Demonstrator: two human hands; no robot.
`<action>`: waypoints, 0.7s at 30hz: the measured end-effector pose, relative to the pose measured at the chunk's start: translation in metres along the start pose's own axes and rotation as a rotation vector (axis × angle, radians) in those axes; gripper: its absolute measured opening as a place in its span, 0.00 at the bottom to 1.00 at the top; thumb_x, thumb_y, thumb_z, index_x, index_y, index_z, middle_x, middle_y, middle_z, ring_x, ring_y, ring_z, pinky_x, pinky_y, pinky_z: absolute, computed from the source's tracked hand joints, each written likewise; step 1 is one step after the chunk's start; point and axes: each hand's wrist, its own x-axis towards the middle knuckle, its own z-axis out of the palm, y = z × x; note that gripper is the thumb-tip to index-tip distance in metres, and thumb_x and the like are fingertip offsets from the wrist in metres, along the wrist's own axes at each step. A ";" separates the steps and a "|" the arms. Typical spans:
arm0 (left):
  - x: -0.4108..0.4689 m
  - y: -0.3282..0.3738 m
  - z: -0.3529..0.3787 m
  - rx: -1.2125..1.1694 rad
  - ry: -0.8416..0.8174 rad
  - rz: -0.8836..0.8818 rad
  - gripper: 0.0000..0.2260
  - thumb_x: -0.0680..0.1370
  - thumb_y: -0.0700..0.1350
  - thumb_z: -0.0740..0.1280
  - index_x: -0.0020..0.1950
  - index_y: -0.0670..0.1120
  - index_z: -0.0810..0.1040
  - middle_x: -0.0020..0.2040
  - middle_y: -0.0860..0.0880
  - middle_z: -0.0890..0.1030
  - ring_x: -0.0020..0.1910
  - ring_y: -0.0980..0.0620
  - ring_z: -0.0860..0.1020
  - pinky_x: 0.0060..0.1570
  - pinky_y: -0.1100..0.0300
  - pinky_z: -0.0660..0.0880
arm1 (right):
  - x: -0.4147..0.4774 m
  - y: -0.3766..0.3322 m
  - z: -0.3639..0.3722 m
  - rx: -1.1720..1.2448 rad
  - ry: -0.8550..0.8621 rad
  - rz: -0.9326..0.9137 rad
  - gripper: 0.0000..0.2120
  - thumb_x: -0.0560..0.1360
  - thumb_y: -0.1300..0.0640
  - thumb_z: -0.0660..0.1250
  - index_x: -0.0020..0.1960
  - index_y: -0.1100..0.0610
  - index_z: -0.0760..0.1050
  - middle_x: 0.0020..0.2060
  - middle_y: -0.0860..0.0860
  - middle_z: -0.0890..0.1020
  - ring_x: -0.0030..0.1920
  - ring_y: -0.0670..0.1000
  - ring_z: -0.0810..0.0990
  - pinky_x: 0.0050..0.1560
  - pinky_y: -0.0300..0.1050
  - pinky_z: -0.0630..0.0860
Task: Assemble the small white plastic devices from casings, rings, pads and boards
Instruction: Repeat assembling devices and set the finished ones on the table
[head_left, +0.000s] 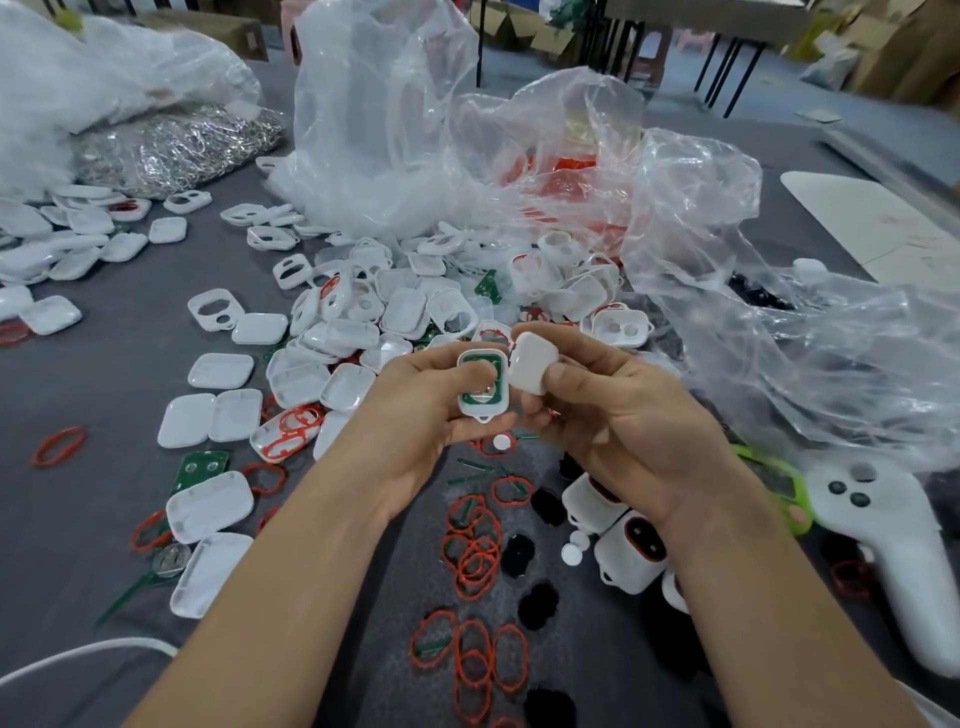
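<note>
My left hand (415, 410) grips a white casing half (483, 387) with a green board seated inside it, open side up, my thumb pressing on the board. My right hand (613, 415) pinches a plain white casing cover (535, 364) just to the right of it, tilted, its edge touching the first half. Both are held above the grey table (104, 374). Loose red rings (475, 551) and black pads (537, 605) lie on the table below my hands. Two assembled white devices (623, 551) lie under my right wrist.
A heap of white casing halves (363, 322) spreads behind my hands and to the left. Crumpled clear plastic bags (727, 291) stand behind and at the right. A bag of metal rings (176, 145) lies far left. A white handheld controller (893, 561) lies at the right.
</note>
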 end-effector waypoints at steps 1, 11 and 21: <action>0.000 0.000 0.000 0.003 0.002 0.000 0.09 0.80 0.32 0.66 0.56 0.38 0.84 0.51 0.37 0.86 0.47 0.41 0.86 0.41 0.54 0.84 | 0.000 0.000 0.001 -0.008 0.026 -0.003 0.14 0.72 0.66 0.68 0.53 0.56 0.87 0.51 0.56 0.86 0.40 0.50 0.83 0.42 0.39 0.81; 0.001 -0.001 0.002 -0.005 0.035 0.027 0.10 0.83 0.34 0.64 0.58 0.39 0.84 0.51 0.39 0.87 0.48 0.44 0.87 0.39 0.56 0.83 | 0.001 0.002 0.010 -0.310 0.443 -0.138 0.12 0.76 0.71 0.70 0.50 0.56 0.85 0.38 0.54 0.87 0.31 0.49 0.83 0.29 0.35 0.76; 0.001 0.000 0.006 -0.175 0.030 -0.030 0.14 0.85 0.41 0.60 0.62 0.35 0.81 0.52 0.37 0.85 0.42 0.44 0.85 0.40 0.50 0.85 | 0.004 0.014 0.026 -0.208 0.462 -0.238 0.07 0.74 0.69 0.73 0.47 0.59 0.84 0.34 0.57 0.86 0.32 0.51 0.85 0.33 0.38 0.81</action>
